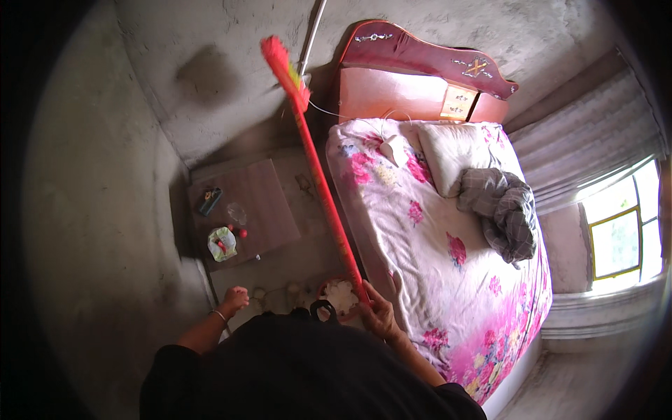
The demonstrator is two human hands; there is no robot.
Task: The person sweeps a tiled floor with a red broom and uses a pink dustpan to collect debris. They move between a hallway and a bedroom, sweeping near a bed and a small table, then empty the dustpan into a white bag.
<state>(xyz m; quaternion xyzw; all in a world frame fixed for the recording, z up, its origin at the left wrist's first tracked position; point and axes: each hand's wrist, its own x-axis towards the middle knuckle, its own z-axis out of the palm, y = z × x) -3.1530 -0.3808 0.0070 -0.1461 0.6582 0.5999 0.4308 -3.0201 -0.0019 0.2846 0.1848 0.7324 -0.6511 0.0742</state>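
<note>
My right hand (381, 316) is wrapped around the lower end of a long red broom (328, 202). Its handle slants up and away to the left, between the low table and the bed. The red and yellow broom head (286, 68) is raised in front of the far wall and looks slightly blurred. My left hand (235, 298) is held out at the left with curled fingers, and nothing shows in it. Beneath the right hand, partly covered by it and my dark clothing, is a reddish basin (344, 316) with crumpled white paper-like material inside.
A bed (378, 226) with a floral sheet, pillow (449, 152) and grey checked blanket (499, 210) fills the right. At left, a low wooden table (262, 205) holds a plastic bag (222, 244) and small items. A white cord (336, 114) runs from the wall outlet to the bed.
</note>
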